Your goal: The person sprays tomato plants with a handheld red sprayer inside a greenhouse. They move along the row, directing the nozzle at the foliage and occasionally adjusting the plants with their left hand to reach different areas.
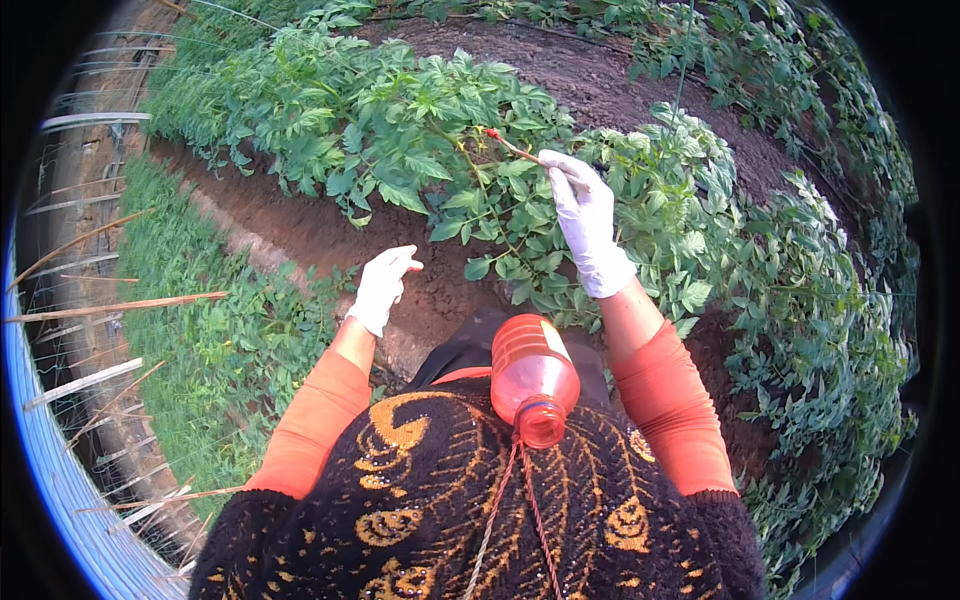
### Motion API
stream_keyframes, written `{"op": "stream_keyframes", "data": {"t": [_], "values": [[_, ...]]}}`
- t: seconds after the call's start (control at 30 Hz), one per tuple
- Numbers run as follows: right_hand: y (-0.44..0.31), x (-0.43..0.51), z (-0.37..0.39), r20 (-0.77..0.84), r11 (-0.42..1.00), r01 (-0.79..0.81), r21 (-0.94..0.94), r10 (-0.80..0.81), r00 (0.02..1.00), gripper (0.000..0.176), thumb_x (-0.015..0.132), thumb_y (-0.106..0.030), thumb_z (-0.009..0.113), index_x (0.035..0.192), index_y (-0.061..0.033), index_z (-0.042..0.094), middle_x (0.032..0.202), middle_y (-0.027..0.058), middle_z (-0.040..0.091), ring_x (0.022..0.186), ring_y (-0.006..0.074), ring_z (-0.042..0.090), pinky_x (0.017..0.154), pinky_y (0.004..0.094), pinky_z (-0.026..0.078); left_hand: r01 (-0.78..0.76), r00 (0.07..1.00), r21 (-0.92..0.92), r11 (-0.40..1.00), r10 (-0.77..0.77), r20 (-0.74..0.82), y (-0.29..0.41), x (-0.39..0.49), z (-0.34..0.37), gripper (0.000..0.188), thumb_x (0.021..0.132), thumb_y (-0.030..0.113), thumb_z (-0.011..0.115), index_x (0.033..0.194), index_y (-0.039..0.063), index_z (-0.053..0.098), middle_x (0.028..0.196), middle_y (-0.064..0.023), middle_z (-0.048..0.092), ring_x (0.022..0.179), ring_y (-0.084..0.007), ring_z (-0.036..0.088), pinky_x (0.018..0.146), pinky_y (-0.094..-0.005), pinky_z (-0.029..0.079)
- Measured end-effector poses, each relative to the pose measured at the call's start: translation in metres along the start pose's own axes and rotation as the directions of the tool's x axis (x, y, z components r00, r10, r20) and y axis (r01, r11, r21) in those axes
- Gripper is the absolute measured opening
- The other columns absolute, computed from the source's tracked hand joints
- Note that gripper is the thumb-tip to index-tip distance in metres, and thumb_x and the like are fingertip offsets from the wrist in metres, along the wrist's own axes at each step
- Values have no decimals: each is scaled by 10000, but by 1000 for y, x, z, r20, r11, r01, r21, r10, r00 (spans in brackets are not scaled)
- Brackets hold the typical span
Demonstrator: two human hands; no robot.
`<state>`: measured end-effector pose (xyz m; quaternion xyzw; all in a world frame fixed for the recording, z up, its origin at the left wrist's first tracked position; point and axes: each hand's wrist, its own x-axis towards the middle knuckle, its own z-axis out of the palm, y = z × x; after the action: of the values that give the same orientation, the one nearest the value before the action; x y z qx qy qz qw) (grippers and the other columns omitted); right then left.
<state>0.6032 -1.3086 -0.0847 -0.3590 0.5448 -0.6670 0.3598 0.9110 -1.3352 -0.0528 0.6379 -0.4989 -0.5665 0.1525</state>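
Observation:
My right hand (585, 217), in a white glove, pinches a thin stick (521, 153) whose red tip touches or lies close beside small yellow flowers (480, 139) on a tomato plant (420, 150). White-gloved too, my left hand (384, 285) hangs over bare soil at the left, fingers partly curled, with nothing seen in it. An open-necked plastic bottle (534, 367), red-tinted, hangs at my chest on a twisted cord (495, 517). Its neck points towards me, and its contents are hard to make out.
Leafy plants (810, 337) line the right side, and lower greenery (225, 360) grows at the left. Sticks (120, 306) and netting stand along the left edge. A green string (684, 60) rises from the plants. A dark hose (570, 36) crosses the soil at the top.

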Motion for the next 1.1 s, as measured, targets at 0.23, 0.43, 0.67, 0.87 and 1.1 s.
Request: {"op": "stream_keyframes", "data": {"t": [0.23,0.43,0.67,0.87,1.1], "values": [[-2,-7,-8,-20,999,-34,12,34,999,183,903,-36,551,1064,-12,637,1063,63,645,960,120,593,868,261,459,21,999,-26,999,-22,-26,-10,-13,-18,301,904,210,549,1154,46,587,943,-73,678,427,-20,361,378,-185,310],[-53,-32,-30,-100,1000,2,-15,-4,995,194,924,-34,499,1072,31,606,1087,139,629,989,198,613,893,314,490,-72,996,-88,993,68,-56,-1,20,-48,294,904,208,555,1145,44,595,943,-78,678,428,-20,366,375,-183,304],[-149,-48,-5,-265,988,139,-64,-152,952,283,946,-196,475,1031,48,589,991,130,600,812,184,562,790,326,448,-343,907,-181,922,274,-319,38,110,-146,233,889,174,554,1070,54,639,873,-42,692,415,-31,362,380,-197,292],[-165,-27,117,-332,962,191,193,-119,936,258,915,-213,529,962,38,565,935,77,469,816,171,481,758,327,425,-632,659,-173,755,407,-632,79,234,-277,254,903,119,560,1140,40,607,997,-40,657,747,-53,521,666,-207,428],[-171,-8,235,-336,941,187,283,-86,938,211,912,-183,533,961,22,548,937,61,441,828,176,492,758,323,388,-374,824,115,920,386,-414,99,329,-329,566,802,386,662,1212,16,541,1082,-153,635,975,-239,609,850,-317,454]]}}
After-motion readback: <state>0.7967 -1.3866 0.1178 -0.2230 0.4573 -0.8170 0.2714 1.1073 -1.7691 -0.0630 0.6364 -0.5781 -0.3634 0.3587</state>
